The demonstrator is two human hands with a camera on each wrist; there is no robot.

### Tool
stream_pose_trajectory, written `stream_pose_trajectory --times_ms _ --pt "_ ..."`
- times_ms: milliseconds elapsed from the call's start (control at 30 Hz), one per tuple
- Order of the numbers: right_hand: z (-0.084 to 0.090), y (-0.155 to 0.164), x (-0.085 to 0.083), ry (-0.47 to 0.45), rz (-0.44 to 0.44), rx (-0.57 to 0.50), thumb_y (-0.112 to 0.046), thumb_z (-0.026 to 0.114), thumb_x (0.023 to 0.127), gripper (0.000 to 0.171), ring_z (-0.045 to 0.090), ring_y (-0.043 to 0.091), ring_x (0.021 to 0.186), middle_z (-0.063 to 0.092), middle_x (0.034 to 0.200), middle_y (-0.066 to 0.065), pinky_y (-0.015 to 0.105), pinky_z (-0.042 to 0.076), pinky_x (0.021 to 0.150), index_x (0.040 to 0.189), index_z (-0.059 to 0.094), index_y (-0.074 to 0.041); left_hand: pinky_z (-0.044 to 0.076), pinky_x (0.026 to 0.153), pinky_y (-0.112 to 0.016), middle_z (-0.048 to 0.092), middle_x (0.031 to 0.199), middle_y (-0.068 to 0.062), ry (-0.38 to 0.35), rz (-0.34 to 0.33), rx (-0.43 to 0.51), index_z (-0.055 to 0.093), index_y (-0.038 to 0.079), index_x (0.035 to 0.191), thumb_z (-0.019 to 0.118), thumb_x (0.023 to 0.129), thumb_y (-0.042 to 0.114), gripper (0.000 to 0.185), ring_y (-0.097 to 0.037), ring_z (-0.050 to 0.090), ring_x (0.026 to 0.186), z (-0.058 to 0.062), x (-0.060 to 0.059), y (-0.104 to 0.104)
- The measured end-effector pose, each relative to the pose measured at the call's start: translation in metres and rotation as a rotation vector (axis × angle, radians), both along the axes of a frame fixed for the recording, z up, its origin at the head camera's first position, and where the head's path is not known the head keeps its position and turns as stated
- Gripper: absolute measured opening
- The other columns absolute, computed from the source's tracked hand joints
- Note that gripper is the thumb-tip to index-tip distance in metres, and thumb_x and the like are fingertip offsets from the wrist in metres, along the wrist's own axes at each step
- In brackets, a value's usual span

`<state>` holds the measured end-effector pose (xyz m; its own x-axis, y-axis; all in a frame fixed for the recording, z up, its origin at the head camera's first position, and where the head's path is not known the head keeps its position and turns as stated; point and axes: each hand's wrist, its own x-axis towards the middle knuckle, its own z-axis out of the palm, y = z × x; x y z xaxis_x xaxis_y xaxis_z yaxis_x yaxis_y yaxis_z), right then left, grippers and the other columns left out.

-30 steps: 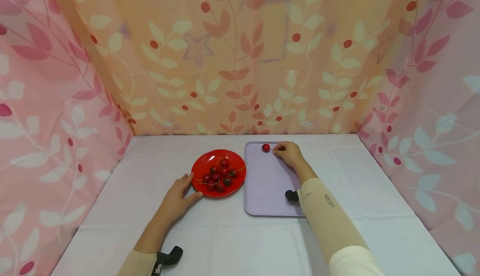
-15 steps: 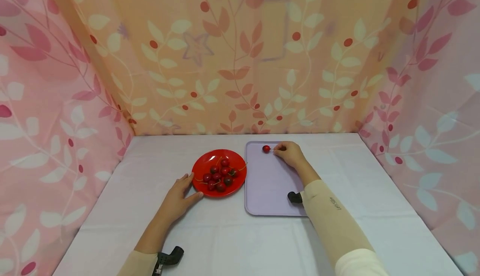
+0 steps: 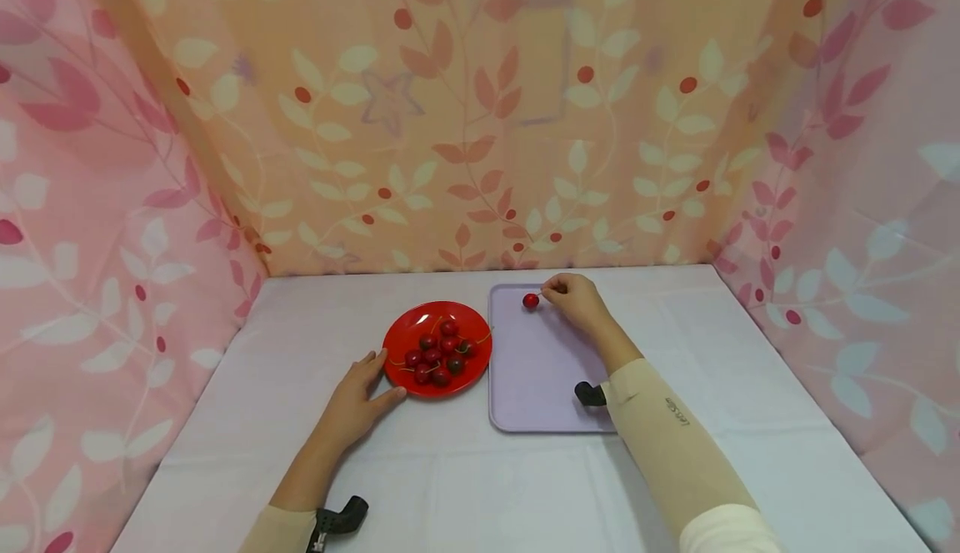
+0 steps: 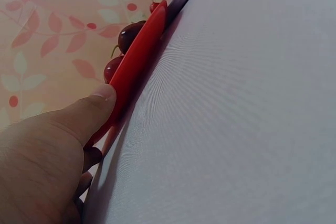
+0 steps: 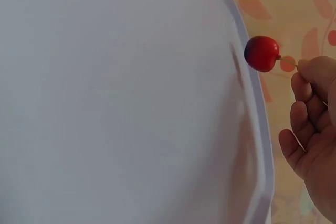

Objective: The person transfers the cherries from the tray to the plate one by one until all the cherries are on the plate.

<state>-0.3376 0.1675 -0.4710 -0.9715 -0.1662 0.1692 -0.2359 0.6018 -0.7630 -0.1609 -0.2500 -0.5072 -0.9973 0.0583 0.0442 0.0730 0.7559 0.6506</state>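
Observation:
My right hand (image 3: 577, 301) pinches the thin stem of a red cherry (image 3: 531, 301) between thumb and fingertips, over the far left part of the lilac tray (image 3: 525, 386). In the right wrist view the cherry (image 5: 261, 54) overlaps the tray's raised rim (image 5: 262, 124), and the other fingers are loosely bent. My left hand (image 3: 356, 403) rests against the near left edge of a red plate (image 3: 408, 325), thumb and fingers spread along it. Several dark red cherries (image 3: 432, 355) with stems lie on this plate. The left wrist view has the thumb (image 4: 100, 103) at the plate's rim.
A white cloth (image 3: 435, 486) covers the table. Floral curtains (image 3: 450, 161) stand behind it and on both sides. The plate sits just left of the tray. Each wrist wears a black camera mount, the left one (image 3: 341, 517) low over the cloth.
My right hand has risen slightly, and the stem it pinches now slants up from the cherry. The left hand and the plate stay put; the head view has shifted a little.

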Motion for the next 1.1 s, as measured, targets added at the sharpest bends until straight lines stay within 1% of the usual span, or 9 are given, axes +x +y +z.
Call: stream_pose_trajectory --times_ms 167,300,500,667,867,1033,1100 --pt "0.011 -0.006 0.004 0.000 0.051 0.048 -0.026 0.070 0.098 0.019 0.064 0.021 0.091 0.075 0.098 0.006 0.035 0.051 0.084 0.103 0.076 -0.008 0.026 0.114 -0.072 0.034 0.165 -0.017 -0.004 0.005 -0.005 0.035 0.016 0.161 0.073 0.089 0.057 0.091 -0.051 0.021 0.152 0.001 0.001 -0.001" --pt "0.020 -0.011 0.009 -0.005 0.072 0.048 -0.028 0.071 0.098 0.020 0.062 0.021 0.090 0.075 0.097 0.005 0.035 0.051 0.083 0.102 0.077 -0.009 0.026 0.114 -0.072 0.033 0.165 -0.017 -0.008 0.012 -0.008 0.035 0.016 0.161 0.072 0.089 0.057 0.091 -0.051 0.020 0.152 0.002 0.002 -0.002" --pt "0.029 -0.018 0.013 0.012 0.091 -0.010 -0.028 0.074 0.096 0.016 0.064 0.020 0.091 0.076 0.096 0.002 0.035 0.052 0.087 0.102 0.078 -0.013 0.025 0.114 -0.071 0.034 0.165 -0.016 -0.011 0.011 0.004 0.035 0.015 0.161 0.073 0.089 0.057 0.091 -0.051 0.021 0.153 0.001 0.003 -0.002" --pt "0.038 -0.026 0.018 0.007 0.119 -0.066 -0.025 0.076 0.095 0.011 0.066 0.021 0.091 0.076 0.094 0.001 0.038 0.055 0.087 0.099 0.078 -0.015 0.026 0.114 -0.072 0.034 0.165 -0.018 -0.002 0.008 -0.004 0.035 0.014 0.161 0.073 0.090 0.056 0.091 -0.052 0.021 0.152 0.000 0.002 -0.003" --pt "0.044 -0.033 0.025 -0.003 0.133 -0.080 -0.024 0.076 0.094 0.011 0.070 0.021 0.094 0.076 0.097 0.002 0.040 0.058 0.090 0.101 0.078 -0.016 0.025 0.114 -0.072 0.034 0.165 -0.017 -0.006 0.010 -0.004 0.035 0.015 0.161 0.073 0.089 0.056 0.090 -0.051 0.022 0.152 0.000 0.001 -0.002" --pt "0.046 -0.039 0.028 -0.025 0.146 -0.111 -0.021 0.076 0.094 0.012 0.068 0.023 0.091 0.074 0.098 0.003 0.036 0.060 0.086 0.104 0.078 -0.014 0.025 0.115 -0.071 0.034 0.165 -0.016 -0.017 0.007 -0.004 0.034 0.016 0.161 0.072 0.089 0.058 0.092 -0.050 0.021 0.153 0.000 0.000 0.000" --pt "0.047 -0.042 0.029 -0.021 0.152 -0.113 -0.020 0.076 0.094 0.014 0.067 0.024 0.089 0.074 0.097 0.003 0.035 0.060 0.084 0.104 0.078 -0.012 0.025 0.115 -0.071 0.033 0.165 -0.016 -0.021 0.004 -0.005 0.034 0.016 0.161 0.072 0.089 0.058 0.092 -0.050 0.021 0.153 0.000 0.000 0.000"
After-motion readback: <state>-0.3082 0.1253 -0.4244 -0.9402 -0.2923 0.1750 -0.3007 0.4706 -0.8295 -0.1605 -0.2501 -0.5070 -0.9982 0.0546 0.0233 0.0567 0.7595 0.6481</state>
